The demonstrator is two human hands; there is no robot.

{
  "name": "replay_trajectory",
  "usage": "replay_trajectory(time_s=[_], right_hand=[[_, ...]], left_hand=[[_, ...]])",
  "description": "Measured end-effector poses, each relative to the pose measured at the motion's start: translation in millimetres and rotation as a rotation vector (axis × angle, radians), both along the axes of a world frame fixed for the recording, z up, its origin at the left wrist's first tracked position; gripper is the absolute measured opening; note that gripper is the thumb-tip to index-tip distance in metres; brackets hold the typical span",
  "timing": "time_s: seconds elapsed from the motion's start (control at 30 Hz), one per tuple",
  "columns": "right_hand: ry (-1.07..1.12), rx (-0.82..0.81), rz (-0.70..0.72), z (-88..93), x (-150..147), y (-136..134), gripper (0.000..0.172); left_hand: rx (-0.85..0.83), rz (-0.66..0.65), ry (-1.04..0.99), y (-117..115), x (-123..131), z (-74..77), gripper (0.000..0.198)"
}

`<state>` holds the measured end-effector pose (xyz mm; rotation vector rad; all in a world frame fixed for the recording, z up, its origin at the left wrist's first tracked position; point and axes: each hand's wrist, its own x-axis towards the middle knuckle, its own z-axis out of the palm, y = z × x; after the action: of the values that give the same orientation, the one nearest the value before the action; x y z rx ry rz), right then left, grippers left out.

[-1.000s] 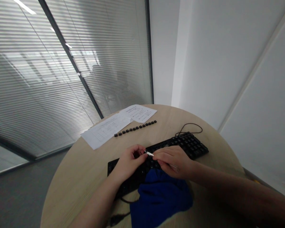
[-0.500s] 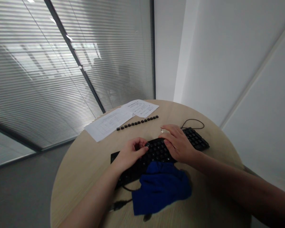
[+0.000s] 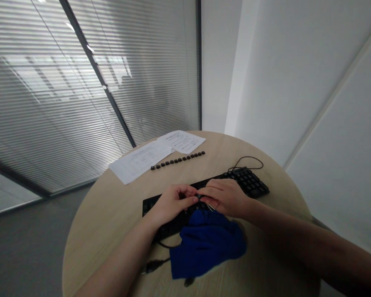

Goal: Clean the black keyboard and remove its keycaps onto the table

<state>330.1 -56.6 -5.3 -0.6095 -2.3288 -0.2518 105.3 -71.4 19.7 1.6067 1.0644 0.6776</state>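
**Small black keycap [image 3: 199, 196] pinched over a keyboard [image 3: 252, 182]**

The left hand [image 3: 173, 203] is nearly closed, thumb and fingertips gripping the keycap above the middle of the keyboard. The right hand [image 3: 227, 197] is curled as well — its leading fingertips meet the same keycap, while a thin metal tool [image 3: 210, 207] pokes out below its lower fingers, held in that hand.

The keyboard lies aslant on a round wooden table [image 3: 102, 231], its number pad uncovered to the right of the 2 hands. A blue cloth [image 3: 210, 245] sits crumpled in front, overlapping the keyboard's near edge. A cable plug [image 3: 154, 265] rests just left of the cloth, and a thin black cord [image 3: 249, 157] loops behind the number pad. Farther back, loose keycaps [image 3: 179, 159] stand in 1 slanting row — just beside printed sheets of paper [image 3: 142, 160].
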Motion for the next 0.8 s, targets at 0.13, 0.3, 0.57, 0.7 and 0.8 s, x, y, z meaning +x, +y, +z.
replay_trajectory(time_s=[0.13,0.3,0.57,0.7,0.8], right_hand=[[-0.018,-0.025,0.026,0.6,1,3,0.02],[-0.023,-0.019,0.058,0.4,2,1,0.019],[-0.055,-0.294,-0.307,14.8,38,70,0.023],[-0.058,-0.626,-0.448,8.3,56,149,0.022],[-0.112,-0.691,-0.451,-1.1,62,194,0.021]], left_hand=[[0.014,-0.007,0.001,0,2,-3.0,0.029],[0.061,-0.031,0.005,1,3,-7.7,0.028],[0.484,0.202,0.51,11,-12,-5.3,0.016],[0.557,0.257,0.661,20,-26,-9.1,0.02],[0.602,0.277,0.718,26,-33,-12.4,0.022]])
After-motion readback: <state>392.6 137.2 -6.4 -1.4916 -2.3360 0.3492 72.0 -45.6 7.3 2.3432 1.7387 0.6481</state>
